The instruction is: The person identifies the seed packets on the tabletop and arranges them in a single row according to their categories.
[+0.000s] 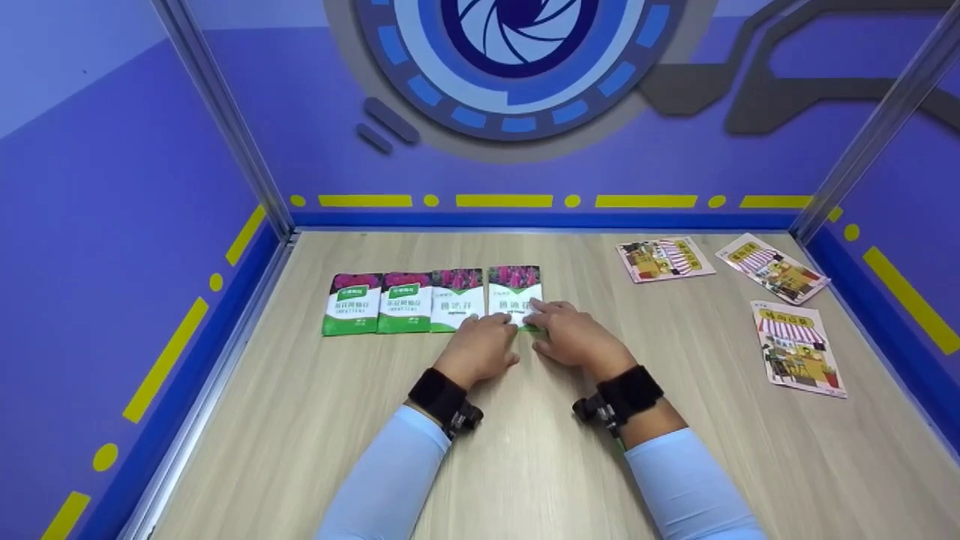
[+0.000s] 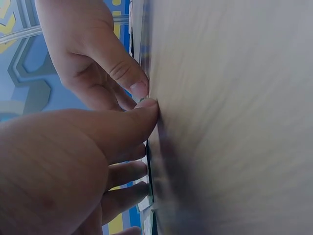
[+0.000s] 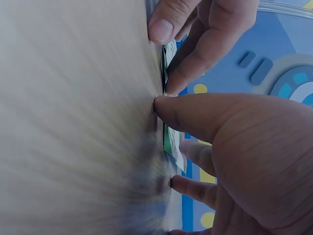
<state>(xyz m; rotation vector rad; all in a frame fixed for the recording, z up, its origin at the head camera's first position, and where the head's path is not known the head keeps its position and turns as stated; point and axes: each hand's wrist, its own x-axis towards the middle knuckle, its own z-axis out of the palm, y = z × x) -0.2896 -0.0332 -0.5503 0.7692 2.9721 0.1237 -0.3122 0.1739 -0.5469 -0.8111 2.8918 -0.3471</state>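
Flat seed packets lie in a row on the table. At the row's right end is a packet with pink flower spikes (image 1: 514, 289), a narrow gap from a matching packet (image 1: 456, 296). My left hand (image 1: 480, 349) rests at the lower edges of these two, fingertips touching them. My right hand (image 1: 577, 337) touches the rightmost packet's lower right side. In the right wrist view, the right thumb (image 3: 181, 110) meets the table at the packet's lower edge, other fingers spread. In the left wrist view, the left thumb (image 2: 142, 117) is close to the right thumb. The hands partly hide both packets.
Leftward in the row are two packets with dark pink flowers, an end one (image 1: 351, 304) and its neighbour (image 1: 405, 304). Three striped-awning packets lie scattered at the right: one at the back (image 1: 665, 259), one tilted (image 1: 772, 268), one nearer (image 1: 799, 349). Blue-purple walls (image 1: 480, 172) enclose the table.
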